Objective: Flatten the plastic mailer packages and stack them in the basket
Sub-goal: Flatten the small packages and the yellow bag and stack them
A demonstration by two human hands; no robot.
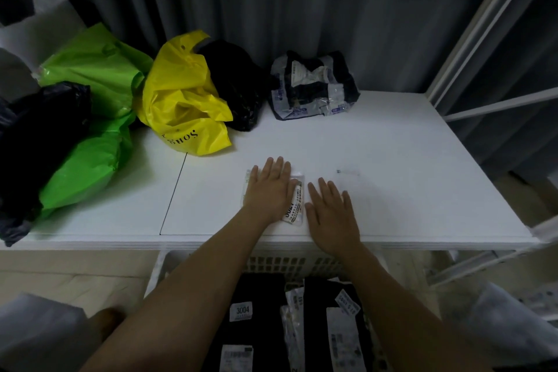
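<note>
Grey curtains [302, 9] are hanging behind a white table [392, 160]. Green bags [90, 100] and black bags [39, 136] are lying piled at its left edge, with a yellow bag [181, 100] and a taped parcel [314, 84] sitting along the far edge. Below the near edge, a basket [290, 263] is holding flat black mailers [259, 296]. Near that edge, a small clear mailer [297, 199] is lying under the left hand [271, 190], which is pressing it flat, fingers straight and slightly apart. Just beside it, the right hand [332, 214] is resting flat on the table, fingers spread.

Two bare forearms, left hand [269, 190] and right hand [332, 214] ungloved, no sleeves, no jewellery.
</note>
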